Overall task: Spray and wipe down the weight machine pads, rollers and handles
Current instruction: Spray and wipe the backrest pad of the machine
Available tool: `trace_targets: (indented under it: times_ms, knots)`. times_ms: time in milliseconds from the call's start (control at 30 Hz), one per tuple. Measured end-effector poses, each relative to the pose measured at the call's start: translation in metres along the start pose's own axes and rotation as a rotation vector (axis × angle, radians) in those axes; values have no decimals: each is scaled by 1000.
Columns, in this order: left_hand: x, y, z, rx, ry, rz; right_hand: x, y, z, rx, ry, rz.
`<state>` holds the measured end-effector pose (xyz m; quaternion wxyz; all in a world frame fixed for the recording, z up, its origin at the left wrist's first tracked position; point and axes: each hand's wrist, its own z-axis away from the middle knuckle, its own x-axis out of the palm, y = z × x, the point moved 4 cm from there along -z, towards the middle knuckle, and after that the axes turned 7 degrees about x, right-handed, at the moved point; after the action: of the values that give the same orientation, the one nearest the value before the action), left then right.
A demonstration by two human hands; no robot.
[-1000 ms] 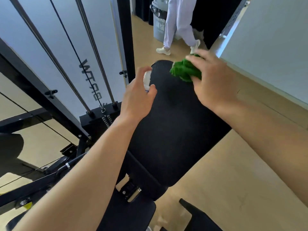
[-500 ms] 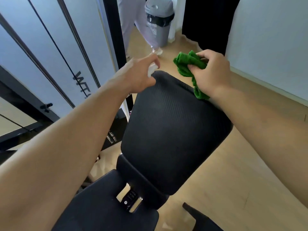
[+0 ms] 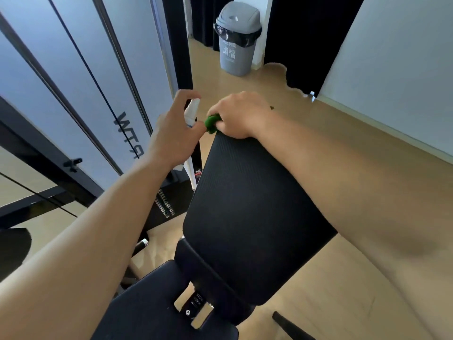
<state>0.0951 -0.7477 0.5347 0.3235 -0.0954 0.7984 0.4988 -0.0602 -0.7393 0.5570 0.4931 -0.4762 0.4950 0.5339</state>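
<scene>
Nearest, the seat pad (image 3: 157, 300) sits below the tilted back pad (image 3: 247, 217). At the back pad's top edge, the right hand (image 3: 241, 115) has its fingers closed on a green cloth (image 3: 212, 122), pressed there to wipe. Just beside it, the left hand (image 3: 172, 133) grips a spray bottle (image 3: 191, 112), held ready. Beyond stands a bin (image 3: 236, 40).

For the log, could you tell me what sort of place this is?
Most likely a gym: a black padded backrest on a weight machine, steel guide rods with a cable, and a grey bin on wooden flooring.
</scene>
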Motion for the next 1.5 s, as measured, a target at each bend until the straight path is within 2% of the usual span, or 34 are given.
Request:
trace_targets:
  times_ms: [133, 267, 367, 467, 567, 733, 900, 1000, 1167, 1300, 1500]
  knots:
    - [-2, -7, 3, -39, -11, 11, 7, 18, 50, -47, 120, -6]
    - [5, -3, 7, -48, -28, 57, 16, 40, 108, -174, 199, -4]
    - [9, -4, 10, -48, -5, 63, 8, 42, 82, -137, 135, -44]
    - [9, -8, 11, -35, 17, 63, -1, 28, 24, -34, 43, -205]
    - [11, -4, 11, -13, 8, 62, 3, 27, 4, 51, 34, -233]
    - [23, 17, 15, 48, -20, 38, 10, 49, 76, 24, 160, -312]
    - [40, 42, 26, 98, -43, 34, 21, 83, 172, 48, 250, -281]
    - [50, 60, 34, 138, -98, -7, 19, 104, 196, 113, 243, -443]
    - [58, 86, 33, 191, -211, -139, 19, 137, 194, 431, 375, -969]
    - [58, 102, 28, 208, -262, -291, 14, 136, 197, 469, 426, -1069]
    - [69, 127, 41, 285, -314, -339, 8, 147, 212, 522, 497, -1159]
